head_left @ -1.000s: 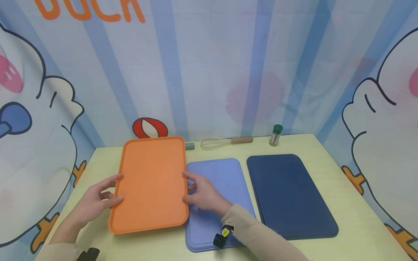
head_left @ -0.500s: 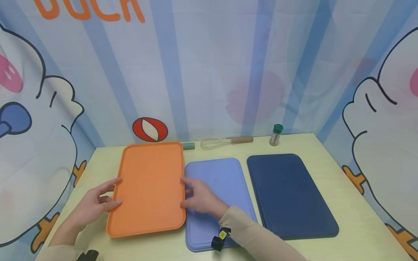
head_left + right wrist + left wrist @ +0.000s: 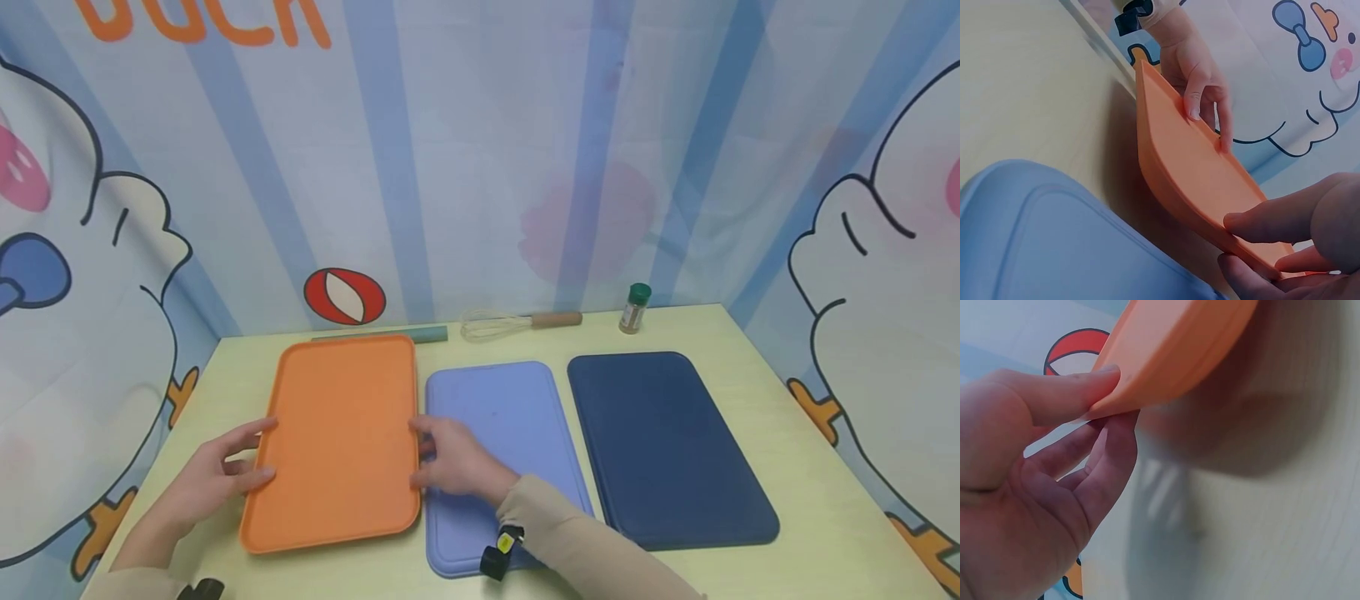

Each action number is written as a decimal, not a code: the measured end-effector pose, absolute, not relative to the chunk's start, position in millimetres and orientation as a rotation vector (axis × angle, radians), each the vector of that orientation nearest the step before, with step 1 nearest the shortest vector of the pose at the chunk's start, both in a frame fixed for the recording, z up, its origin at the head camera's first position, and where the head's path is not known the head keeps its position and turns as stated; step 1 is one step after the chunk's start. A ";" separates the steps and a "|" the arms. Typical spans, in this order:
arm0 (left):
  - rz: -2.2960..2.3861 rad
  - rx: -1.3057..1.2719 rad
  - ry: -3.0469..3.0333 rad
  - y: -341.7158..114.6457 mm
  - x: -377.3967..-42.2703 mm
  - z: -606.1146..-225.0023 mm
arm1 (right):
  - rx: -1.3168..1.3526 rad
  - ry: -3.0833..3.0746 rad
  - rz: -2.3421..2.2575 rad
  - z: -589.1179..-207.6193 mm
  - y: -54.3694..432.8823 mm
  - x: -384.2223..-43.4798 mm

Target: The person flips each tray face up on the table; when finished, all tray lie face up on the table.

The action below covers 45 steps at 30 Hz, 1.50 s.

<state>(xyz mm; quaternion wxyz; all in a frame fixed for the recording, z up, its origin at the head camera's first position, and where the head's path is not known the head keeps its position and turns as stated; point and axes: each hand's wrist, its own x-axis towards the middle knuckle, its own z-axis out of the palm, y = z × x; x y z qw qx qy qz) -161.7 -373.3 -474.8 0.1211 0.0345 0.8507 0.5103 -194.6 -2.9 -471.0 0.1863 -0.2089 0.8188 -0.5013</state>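
Note:
An orange tray (image 3: 337, 442) with a raised rim is held between both hands over the left part of the table. My left hand (image 3: 210, 479) pinches its left edge, thumb on top and fingers beneath, as the left wrist view shows. On the opposite edge, my right hand (image 3: 453, 457) grips the rim the same way. In the right wrist view a gap and a shadow lie between the orange tray (image 3: 1194, 169) and the tabletop. Beside it, partly under my right forearm, lies a periwinkle-blue board (image 3: 495, 392).
A navy board (image 3: 667, 450) lies on the right of the table (image 3: 817, 500). Along the back edge are a green stick-like thing (image 3: 429, 334), partly behind the tray, a whisk (image 3: 517, 324) and a green-capped spice jar (image 3: 634, 308). A printed cloth (image 3: 480, 167) hangs behind.
Both hands have lowered the orange tray toward the tabletop, shifting it slightly left and nearer to me. More of the green stick-like thing now shows behind it.

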 end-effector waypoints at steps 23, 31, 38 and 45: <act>1.387 0.066 2.465 -379.8 -160.7 -483.2 | -0.570 2.335 -1.217 -471.3 -13.9 -190.1; 1.332 0.052 2.504 -377.8 -161.8 -481.7 | -0.608 2.396 -1.117 -466.6 -16.2 -190.3; 1.216 0.092 2.604 -376.9 -163.1 -479.1 | -0.611 2.427 -1.055 -465.3 -18.6 -191.0; 1.154 0.079 2.663 -376.2 -162.6 -479.5 | -0.617 2.456 -0.998 -463.6 -20.7 -191.4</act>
